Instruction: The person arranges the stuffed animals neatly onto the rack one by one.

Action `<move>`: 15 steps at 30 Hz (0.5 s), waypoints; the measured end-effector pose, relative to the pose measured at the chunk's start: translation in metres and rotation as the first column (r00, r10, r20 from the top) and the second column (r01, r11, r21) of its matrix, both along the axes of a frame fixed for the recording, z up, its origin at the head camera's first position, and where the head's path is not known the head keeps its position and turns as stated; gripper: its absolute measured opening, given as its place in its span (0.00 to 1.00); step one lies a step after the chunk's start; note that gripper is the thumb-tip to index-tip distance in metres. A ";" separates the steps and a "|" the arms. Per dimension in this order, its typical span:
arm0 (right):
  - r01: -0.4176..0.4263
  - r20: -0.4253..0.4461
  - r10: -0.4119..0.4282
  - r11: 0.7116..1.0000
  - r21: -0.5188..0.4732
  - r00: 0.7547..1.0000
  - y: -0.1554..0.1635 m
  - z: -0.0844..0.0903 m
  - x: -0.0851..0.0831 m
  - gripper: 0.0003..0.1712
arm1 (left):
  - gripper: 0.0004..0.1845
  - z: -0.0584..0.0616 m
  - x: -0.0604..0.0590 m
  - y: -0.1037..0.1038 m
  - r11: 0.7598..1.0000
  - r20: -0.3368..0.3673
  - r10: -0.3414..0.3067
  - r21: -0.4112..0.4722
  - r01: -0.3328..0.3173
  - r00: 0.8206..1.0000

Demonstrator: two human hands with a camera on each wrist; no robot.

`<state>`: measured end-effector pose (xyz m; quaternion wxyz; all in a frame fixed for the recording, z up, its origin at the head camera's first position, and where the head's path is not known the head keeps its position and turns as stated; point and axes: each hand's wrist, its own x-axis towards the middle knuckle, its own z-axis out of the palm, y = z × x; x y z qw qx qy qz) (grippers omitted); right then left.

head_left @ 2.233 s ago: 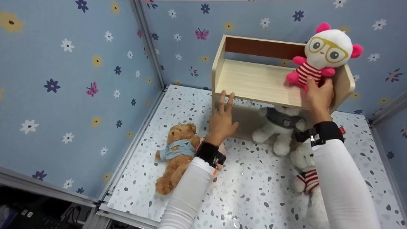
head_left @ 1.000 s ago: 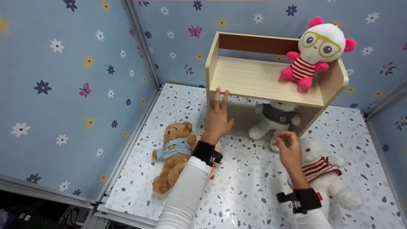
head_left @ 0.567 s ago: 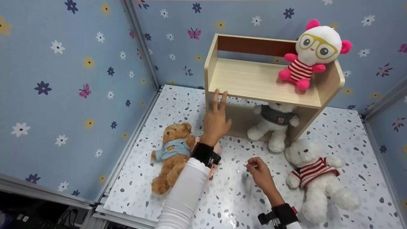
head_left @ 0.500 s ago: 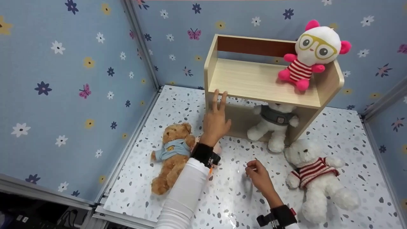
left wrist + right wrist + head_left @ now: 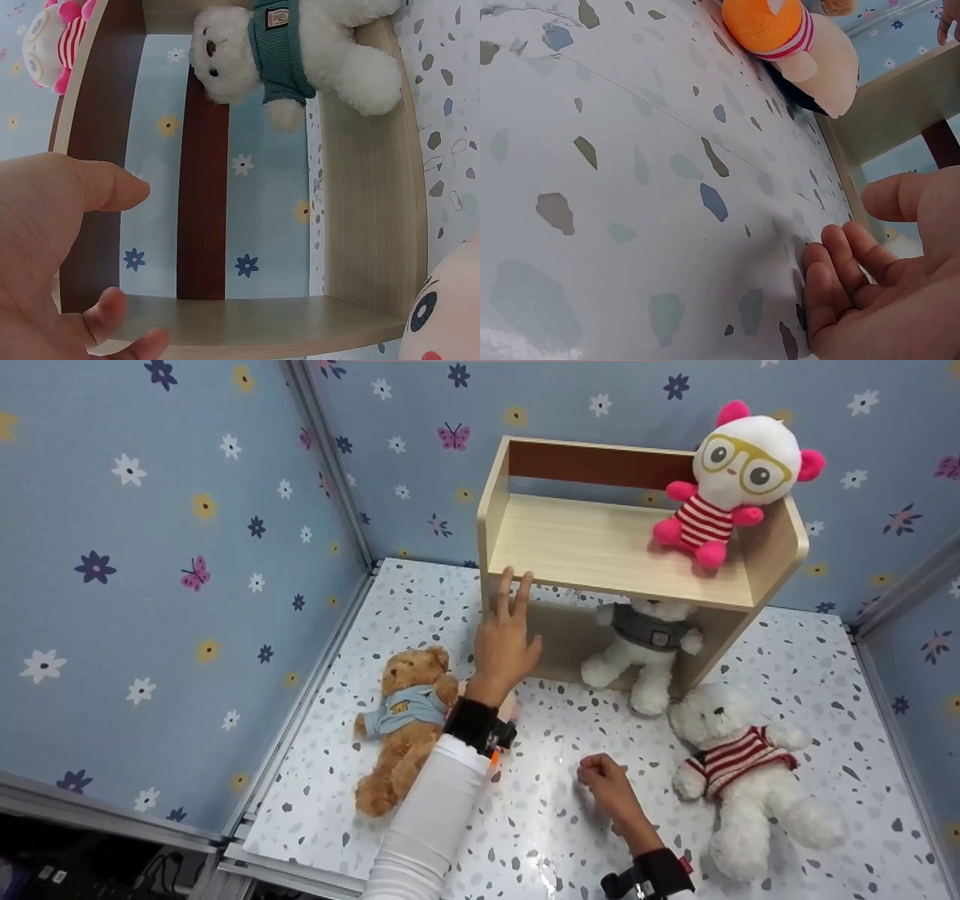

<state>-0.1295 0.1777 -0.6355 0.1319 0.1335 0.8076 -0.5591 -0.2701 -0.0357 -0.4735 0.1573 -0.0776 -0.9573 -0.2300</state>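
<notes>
My left hand rests with straight fingers on the left front edge of a light wooden shelf. In the left wrist view the left hand is spread before the shelf's lower compartment. A white bear in a grey-green sweater sits in that compartment. A pink and white doll with yellow glasses sits on the upper board at the right. My right hand hangs low over the speckled table, fingers loosely curled and holding nothing; the right wrist view shows the bare palm of the right hand.
A brown bear in a blue shirt lies left of my left forearm. An orange and peach plush lies mostly hidden under that wrist. A white bear in a red striped sweater lies at the right. Flowered blue walls enclose the table.
My right hand let go of the pink doll on the upper board and came down toward me to the table. The left hand stayed on the shelf edge.
</notes>
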 end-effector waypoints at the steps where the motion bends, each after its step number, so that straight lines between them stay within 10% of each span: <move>1: -0.001 0.001 0.001 1.000 -0.001 1.000 0.000 -0.001 0.000 0.13 | 0.56 0.001 0.001 0.000 1.000 0.000 -0.003 0.003 0.003 1.000; 15: -0.039 -0.016 0.038 0.996 -0.083 0.999 0.003 -0.002 -0.002 0.11 | 0.51 0.000 0.016 -0.002 0.996 -0.041 -0.045 0.069 0.048 0.998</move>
